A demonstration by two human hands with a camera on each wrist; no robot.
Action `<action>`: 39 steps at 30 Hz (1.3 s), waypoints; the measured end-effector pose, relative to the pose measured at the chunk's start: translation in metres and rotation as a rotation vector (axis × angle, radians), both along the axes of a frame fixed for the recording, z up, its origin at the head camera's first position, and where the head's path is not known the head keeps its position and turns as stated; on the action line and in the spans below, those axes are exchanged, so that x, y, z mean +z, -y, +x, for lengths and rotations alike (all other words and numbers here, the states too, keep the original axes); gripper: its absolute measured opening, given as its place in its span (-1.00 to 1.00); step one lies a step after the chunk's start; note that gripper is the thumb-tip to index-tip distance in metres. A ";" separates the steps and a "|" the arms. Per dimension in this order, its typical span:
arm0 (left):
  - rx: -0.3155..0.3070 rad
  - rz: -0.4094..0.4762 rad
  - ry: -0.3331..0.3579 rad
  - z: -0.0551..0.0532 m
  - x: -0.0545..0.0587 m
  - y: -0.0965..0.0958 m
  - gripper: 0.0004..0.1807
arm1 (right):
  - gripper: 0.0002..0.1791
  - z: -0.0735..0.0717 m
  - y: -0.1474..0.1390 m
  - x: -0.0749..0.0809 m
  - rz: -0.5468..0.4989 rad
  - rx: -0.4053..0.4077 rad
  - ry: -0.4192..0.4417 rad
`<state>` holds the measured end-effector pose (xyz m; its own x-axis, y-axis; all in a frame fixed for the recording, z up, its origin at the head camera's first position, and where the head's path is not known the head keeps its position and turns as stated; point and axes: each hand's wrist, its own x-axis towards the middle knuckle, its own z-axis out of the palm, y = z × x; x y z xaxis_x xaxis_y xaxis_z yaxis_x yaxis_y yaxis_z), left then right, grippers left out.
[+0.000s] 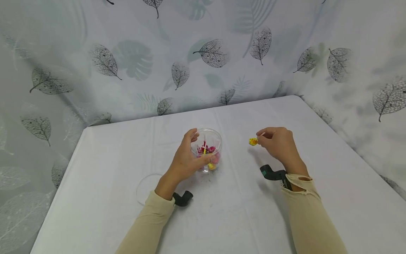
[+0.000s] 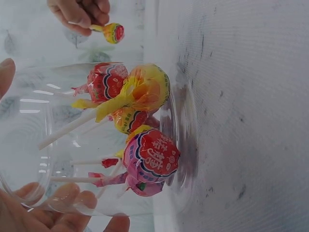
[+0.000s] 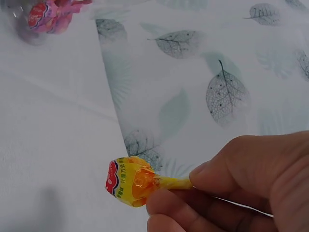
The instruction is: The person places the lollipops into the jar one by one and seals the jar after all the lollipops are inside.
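My left hand [image 1: 184,158] grips a clear plastic cup [image 1: 216,141] from its left side, thumb across the front and fingers round the back. Inside the cup, wrapped lollipops in pink, red and yellow lie with sticks pointing up; the left wrist view shows a pink lollipop [image 2: 150,157] and a yellow lollipop [image 2: 147,89] close to the wall. To the right of the cup, my right hand [image 1: 279,143] pinches another yellow lollipop [image 1: 252,141] by its stick, just behind the wrapper. Its candy end [image 3: 130,181] points left, toward the cup, above the table.
A thin clear round lid [image 1: 138,190] lies on the white tablecloth [image 1: 104,162], partly behind my left wrist. Small dark specks [image 1: 207,180] dot the cloth near the cup. A leaf-patterned curtain [image 1: 127,63] rises along the table's back and sides.
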<state>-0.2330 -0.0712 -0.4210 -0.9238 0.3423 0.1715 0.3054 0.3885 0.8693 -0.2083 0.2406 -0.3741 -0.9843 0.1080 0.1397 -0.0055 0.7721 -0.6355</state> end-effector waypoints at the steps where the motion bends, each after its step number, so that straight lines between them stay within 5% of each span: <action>1: 0.000 0.001 0.001 0.000 0.000 0.000 0.16 | -0.74 0.000 0.000 0.000 -0.009 -0.006 -0.004; 18: 0.004 0.002 0.007 -0.001 -0.001 -0.001 0.18 | -0.77 -0.006 0.003 0.002 -0.292 -0.022 -0.091; 39: 0.014 -0.004 0.008 0.000 -0.001 0.000 0.17 | -0.80 -0.002 0.020 0.023 -0.419 0.009 -0.201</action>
